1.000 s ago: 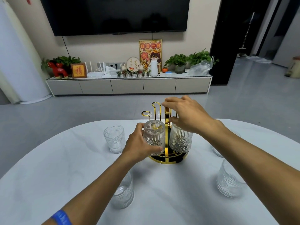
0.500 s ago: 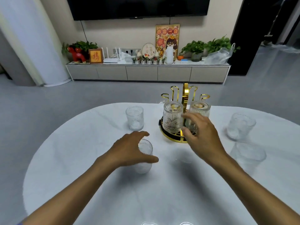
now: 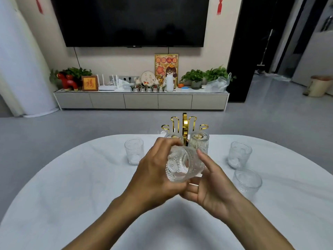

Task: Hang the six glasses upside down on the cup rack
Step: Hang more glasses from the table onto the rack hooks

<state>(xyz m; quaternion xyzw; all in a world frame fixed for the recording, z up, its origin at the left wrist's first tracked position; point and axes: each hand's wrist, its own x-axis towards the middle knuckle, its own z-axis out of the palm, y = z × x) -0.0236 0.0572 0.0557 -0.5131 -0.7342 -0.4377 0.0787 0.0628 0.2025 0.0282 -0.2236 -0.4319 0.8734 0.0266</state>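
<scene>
Your left hand (image 3: 155, 174) and right hand (image 3: 209, 184) together grip a clear ribbed glass tumbler (image 3: 182, 165), tilted sideways. It sits just in front of the gold wire cup rack (image 3: 184, 123), where two glasses hang inverted.

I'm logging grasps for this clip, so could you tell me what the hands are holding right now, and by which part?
Both hands hold one glass tipped on its side above the table: the left hand wraps its left wall, the right hand steadies its right wall and underside.
</scene>
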